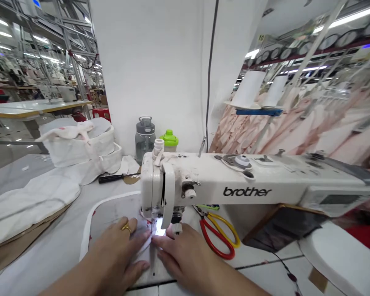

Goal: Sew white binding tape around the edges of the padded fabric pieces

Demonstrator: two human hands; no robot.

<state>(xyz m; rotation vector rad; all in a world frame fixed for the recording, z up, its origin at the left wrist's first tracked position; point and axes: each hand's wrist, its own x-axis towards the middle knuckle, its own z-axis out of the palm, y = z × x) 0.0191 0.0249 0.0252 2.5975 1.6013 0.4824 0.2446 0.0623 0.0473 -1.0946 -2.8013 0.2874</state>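
Head view: left hand (119,253) and right hand (185,255) lie flat, fingers spread, pressing the pale fabric (123,211) on the worktop (58,246) beneath the sewing machine (234,185) needle, keeping it taut; scissors (217,236) lie just right.

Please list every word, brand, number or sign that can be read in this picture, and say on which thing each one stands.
"brother": black letters on the arm of the white sewing machine.
"10": small yellow sign high up at the right; faint, so not certain.
The panel at the machine's right end is too blurred to read.
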